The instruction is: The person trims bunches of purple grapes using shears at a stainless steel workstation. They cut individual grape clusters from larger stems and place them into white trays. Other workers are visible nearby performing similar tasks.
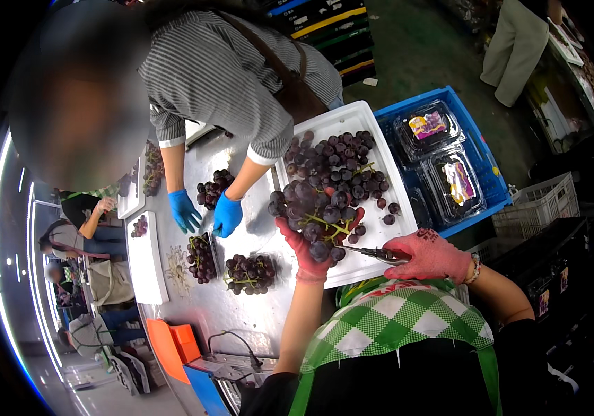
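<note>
My left hand (pixel 307 255), in a red glove, holds up a bunch of dark purple grapes (pixel 323 208) by its underside, over a white foam tray (pixel 349 275). Green stems show at the near side of the bunch. In my right hand (pixel 427 255), also red-gloved, is a pair of small metal snips (pixel 380 253); their blades reach the lower edge of the held bunch. More grapes (pixel 346 151) lie in the tray behind it, with a few loose berries (pixel 389 219) on the right.
A blue plastic crate (pixel 453 93) with clear grape clamshells (pixel 454 182) adjoins the tray. On the metal table (pixel 271 333) are packed grapes (pixel 250 273), another pack (pixel 202 258) and an orange plastic bin (pixel 167 348). A co-worker's blue-gloved hands (pixel 228 216) reach in from across.
</note>
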Demonstrator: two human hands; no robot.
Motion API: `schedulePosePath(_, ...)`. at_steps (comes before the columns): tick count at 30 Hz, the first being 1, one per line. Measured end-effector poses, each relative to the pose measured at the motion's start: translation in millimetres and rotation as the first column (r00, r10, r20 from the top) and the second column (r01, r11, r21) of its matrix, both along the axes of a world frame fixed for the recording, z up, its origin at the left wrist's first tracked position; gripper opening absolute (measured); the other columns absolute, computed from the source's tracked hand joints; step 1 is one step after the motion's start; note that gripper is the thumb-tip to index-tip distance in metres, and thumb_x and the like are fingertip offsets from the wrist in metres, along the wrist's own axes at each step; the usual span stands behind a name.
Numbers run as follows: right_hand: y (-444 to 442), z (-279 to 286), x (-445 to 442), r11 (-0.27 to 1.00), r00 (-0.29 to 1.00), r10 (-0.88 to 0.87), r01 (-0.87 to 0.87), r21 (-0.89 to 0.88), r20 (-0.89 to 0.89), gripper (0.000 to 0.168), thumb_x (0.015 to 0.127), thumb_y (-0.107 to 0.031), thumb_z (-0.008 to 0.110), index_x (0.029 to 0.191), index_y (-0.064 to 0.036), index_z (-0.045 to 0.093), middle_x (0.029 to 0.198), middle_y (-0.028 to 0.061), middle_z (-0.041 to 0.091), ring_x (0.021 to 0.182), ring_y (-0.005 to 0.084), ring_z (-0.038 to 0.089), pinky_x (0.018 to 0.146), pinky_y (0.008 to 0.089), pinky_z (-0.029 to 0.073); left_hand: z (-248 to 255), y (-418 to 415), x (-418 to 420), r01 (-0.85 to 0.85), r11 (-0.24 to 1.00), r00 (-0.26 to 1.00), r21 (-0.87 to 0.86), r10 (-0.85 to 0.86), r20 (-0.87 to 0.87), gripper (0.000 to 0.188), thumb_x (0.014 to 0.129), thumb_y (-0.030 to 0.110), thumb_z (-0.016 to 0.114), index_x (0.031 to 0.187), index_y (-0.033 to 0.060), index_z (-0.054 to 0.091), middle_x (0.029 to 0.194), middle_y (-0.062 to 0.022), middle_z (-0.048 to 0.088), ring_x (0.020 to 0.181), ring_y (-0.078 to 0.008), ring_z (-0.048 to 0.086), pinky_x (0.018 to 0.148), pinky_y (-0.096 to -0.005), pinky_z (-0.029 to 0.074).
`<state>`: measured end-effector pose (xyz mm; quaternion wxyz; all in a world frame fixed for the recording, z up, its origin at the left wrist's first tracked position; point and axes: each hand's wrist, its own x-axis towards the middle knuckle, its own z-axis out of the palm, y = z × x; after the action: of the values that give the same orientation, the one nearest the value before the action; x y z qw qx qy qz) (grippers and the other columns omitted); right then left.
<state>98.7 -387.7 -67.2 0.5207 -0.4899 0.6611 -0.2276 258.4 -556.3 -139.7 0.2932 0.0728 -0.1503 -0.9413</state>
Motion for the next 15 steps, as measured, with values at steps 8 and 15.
schedulePosePath(8,3,-10,2,1.000,0.998,-0.011,0.013,-0.028,0.054,0.050,0.078,-0.036,0.072,0.108,0.001,0.059,0.078,0.0113,0.061,0.070,0.0142,0.055,0.069,0.0282,0.045,-1,3,-3,0.022,1.000,1.000,0.017,-0.022,-0.008,0.078,0.077,0.075,0.046,0.134,0.0209,0.045,0.134,-0.0088,0.048,0.129,-0.0350,0.037,0.107,-0.0645,0.019)
schedulePosePath(15,2,-8,0,0.995,0.998,-0.067,0.067,0.071,-0.008,0.039,0.078,-0.041,0.065,0.094,-0.005,0.062,0.077,0.0108,0.062,0.070,0.0221,0.059,0.068,0.0315,0.045,-5,-1,-7,-0.055,0.997,0.994,-0.056,0.060,0.096,0.074,0.079,0.071,0.047,0.131,0.0182,0.048,0.133,-0.0096,0.049,0.121,-0.0303,0.046,0.105,-0.0607,0.026)
